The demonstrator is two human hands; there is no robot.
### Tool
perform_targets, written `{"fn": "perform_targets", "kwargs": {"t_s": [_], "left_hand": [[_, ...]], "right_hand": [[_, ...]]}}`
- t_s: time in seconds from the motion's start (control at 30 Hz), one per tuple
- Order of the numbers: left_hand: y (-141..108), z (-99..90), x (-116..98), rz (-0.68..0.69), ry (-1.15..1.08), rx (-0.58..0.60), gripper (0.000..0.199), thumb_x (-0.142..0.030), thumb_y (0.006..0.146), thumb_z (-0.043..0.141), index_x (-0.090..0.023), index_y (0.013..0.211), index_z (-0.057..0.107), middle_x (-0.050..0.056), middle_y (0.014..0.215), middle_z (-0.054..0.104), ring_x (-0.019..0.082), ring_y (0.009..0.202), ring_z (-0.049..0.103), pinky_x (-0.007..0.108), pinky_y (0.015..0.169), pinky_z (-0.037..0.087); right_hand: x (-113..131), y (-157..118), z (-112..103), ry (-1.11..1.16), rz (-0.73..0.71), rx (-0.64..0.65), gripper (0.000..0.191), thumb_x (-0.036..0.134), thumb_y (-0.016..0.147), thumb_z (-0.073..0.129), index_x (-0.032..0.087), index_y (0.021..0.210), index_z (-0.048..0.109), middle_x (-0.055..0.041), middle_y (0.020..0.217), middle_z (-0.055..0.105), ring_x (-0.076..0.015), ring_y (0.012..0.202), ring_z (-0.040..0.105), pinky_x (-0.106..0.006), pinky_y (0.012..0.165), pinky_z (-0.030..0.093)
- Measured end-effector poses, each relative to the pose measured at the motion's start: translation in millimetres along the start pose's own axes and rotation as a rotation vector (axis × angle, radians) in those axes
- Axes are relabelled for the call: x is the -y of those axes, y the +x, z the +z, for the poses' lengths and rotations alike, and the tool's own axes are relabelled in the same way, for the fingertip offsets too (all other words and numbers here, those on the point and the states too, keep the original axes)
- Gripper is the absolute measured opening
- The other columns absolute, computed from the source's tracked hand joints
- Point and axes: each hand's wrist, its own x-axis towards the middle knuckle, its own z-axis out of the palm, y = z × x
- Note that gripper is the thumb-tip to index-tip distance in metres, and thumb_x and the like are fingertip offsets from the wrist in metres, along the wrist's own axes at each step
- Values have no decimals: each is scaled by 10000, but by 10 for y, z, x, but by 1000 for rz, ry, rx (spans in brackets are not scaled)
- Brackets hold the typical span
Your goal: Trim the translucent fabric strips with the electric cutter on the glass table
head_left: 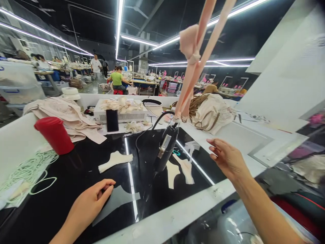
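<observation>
My left hand [92,199] rests low on a black glossy board [83,183], fingers curled in; whatever may be in them is hidden. Beside and partly under it lies a grey, see-through shaped piece [119,200]. My right hand [227,158] is raised by the board's right edge, fingers loosely bent and apart, with nothing visible in them. Between the hands a black corded tool [166,149] hangs from knotted peach straps [194,57]. One cream fabric piece [115,160] lies left of the tool; two more cream pieces [173,173] [186,167] lie right of it.
A red lidded cup [54,135] and light green cord [33,166] stand at left. Behind the board are a phone [112,120], a white box [119,117] topped with scraps, a visor [153,108] and fabric heaps [208,112]. People sit at sewing tables beyond.
</observation>
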Motion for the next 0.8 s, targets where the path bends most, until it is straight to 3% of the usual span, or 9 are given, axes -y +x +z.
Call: {"fn": "perform_targets", "kwargs": {"t_s": [0.27, 0.4, 0.5, 0.63, 0.77, 0.8], "left_hand": [[64, 51, 97, -15, -67, -38, 508, -677, 869, 471, -324, 1171, 678, -44, 843, 731, 181, 644, 628, 251, 616, 466], [88, 53, 131, -27, -211, -6, 614, -726, 827, 508, -266, 1202, 667, -39, 655, 636, 163, 509, 536, 246, 509, 428], [47, 12, 61, -7, -271, -33, 613, -715, 837, 520, -242, 1191, 680, -36, 572, 575, 180, 540, 562, 246, 529, 466], [-122, 7, -321, 187, -180, 77, 398, -613, 872, 553, -315, 1066, 732, 2, 1020, 740, 227, 878, 693, 268, 746, 569], [-273, 196, -992, 516, -164, 160, 261, -428, 945, 511, -332, 993, 748, 11, 1354, 633, 245, 1071, 672, 325, 942, 552], [-281, 268, -1167, 566, -180, 164, 249, -388, 944, 513, -320, 981, 750, 21, 1413, 592, 238, 1049, 677, 324, 920, 562]], "right_hand": [[134, -159, -17, 57, 50, 95, 329, 427, 651, 898, 194, 827, 748, -77, 995, 756, -109, 638, 594, -175, 436, 470], [103, -203, -36, 72, 83, 121, 312, 416, 674, 892, 195, 844, 754, -74, 992, 756, -108, 643, 594, -174, 452, 484], [104, -238, -34, 90, 89, 126, 291, 408, 696, 880, 200, 853, 752, -65, 995, 749, -108, 648, 591, -170, 454, 480], [191, -356, 8, 109, 80, 164, 255, 394, 744, 852, 193, 861, 748, -67, 1010, 739, -110, 664, 584, -173, 462, 478], [273, -500, 60, 125, 82, 209, 223, 385, 776, 830, 194, 855, 746, -64, 1004, 729, -107, 665, 570, -166, 456, 467], [283, -533, 71, 123, 84, 225, 221, 386, 782, 825, 193, 856, 748, -66, 1012, 726, -106, 666, 569, -165, 454, 466]]}}
